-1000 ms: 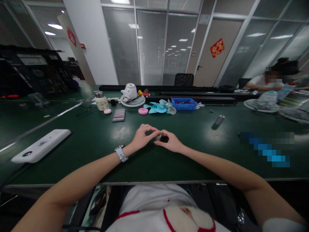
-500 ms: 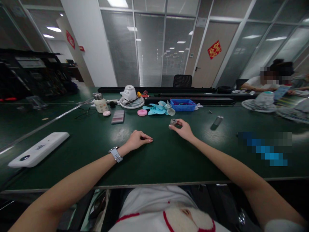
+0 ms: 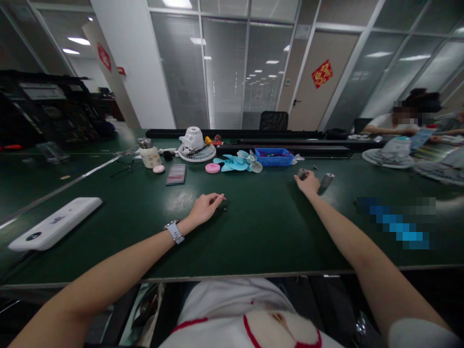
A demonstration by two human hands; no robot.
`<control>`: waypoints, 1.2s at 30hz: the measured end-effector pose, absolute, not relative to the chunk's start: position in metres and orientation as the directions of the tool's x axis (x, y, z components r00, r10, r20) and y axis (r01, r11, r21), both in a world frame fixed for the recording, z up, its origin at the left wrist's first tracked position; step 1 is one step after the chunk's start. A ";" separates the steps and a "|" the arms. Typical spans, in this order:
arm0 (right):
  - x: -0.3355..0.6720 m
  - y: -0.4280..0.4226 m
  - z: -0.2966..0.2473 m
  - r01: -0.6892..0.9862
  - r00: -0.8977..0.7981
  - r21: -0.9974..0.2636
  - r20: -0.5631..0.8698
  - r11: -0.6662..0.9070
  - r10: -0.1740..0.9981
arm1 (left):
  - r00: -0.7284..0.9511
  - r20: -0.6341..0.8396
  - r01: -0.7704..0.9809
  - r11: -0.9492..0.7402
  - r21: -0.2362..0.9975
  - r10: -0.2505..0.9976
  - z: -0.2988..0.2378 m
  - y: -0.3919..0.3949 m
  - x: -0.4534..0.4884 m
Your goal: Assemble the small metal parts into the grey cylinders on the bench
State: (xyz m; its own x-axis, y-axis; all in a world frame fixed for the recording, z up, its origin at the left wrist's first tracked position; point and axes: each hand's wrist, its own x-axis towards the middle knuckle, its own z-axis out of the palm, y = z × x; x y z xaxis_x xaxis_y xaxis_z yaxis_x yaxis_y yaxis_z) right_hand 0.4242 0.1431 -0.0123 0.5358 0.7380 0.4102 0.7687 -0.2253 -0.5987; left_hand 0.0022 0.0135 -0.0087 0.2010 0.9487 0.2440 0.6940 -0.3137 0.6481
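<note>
My right hand point(image 3: 309, 183) grips a small grey cylinder point(image 3: 302, 173) between thumb and fingers, low over the green table. Just right of that hand stands another grey cylinder point(image 3: 327, 180), taller and upright. My left hand point(image 3: 206, 207), with a watch on its wrist, is held low over the table, fingers loosely stretched and nothing visible in them. A tiny dark piece point(image 3: 225, 209) lies on the table just below its fingertips; its kind is too small to make out.
Along the back are a white fan body point(image 3: 195, 142), light-blue fan blades point(image 3: 237, 162), a pink round piece point(image 3: 212, 167), a blue tray point(image 3: 274, 157) and a patterned bottle point(image 3: 150, 155). A white elongated device point(image 3: 56, 223) lies left. A person point(image 3: 389, 124) sits far right.
My right hand has moved right with the grey cylinder, close to the other one. My left fingertips have lifted slightly, and the tiny dark piece now shows beneath them.
</note>
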 end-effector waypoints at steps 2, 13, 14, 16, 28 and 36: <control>0.404 0.132 -0.006 0.824 0.496 -0.548 0.570 -0.147 0.655 | 0.156 0.260 0.673 -0.296 0.678 0.953 -0.008 0.013 0.004; 0.237 0.019 -0.001 0.401 -0.777 -0.327 0.374 0.856 0.506 | 0.004 0.281 0.587 -0.230 0.776 0.960 -0.012 0.014 0.005; 0.232 0.017 -0.003 0.379 -0.801 -0.342 0.345 0.860 0.490 | 0.009 0.282 0.590 -0.233 0.773 0.959 -0.013 0.014 0.004; 0.228 0.016 -0.005 0.359 -0.824 -0.363 0.310 0.860 0.474 | 0.019 0.281 0.597 -0.236 0.766 0.959 -0.015 0.015 0.004; 0.273 0.052 0.005 0.606 -0.533 -0.249 0.578 0.756 0.618 | 0.059 0.250 0.588 -0.236 0.774 0.966 -0.013 0.014 0.003; 0.411 0.141 0.032 0.897 0.333 -0.441 0.647 -0.020 0.686 | 0.058 0.251 0.592 -0.236 0.771 0.966 -0.013 0.014 0.006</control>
State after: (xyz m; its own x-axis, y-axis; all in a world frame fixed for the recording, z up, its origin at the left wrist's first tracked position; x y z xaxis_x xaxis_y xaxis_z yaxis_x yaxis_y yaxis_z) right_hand 0.4114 0.1410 0.0315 0.3331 0.6858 0.6471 0.8972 -0.0195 -0.4412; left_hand 0.0055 0.0141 -0.0135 0.0583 0.9662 0.2512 0.5921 -0.2361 0.7705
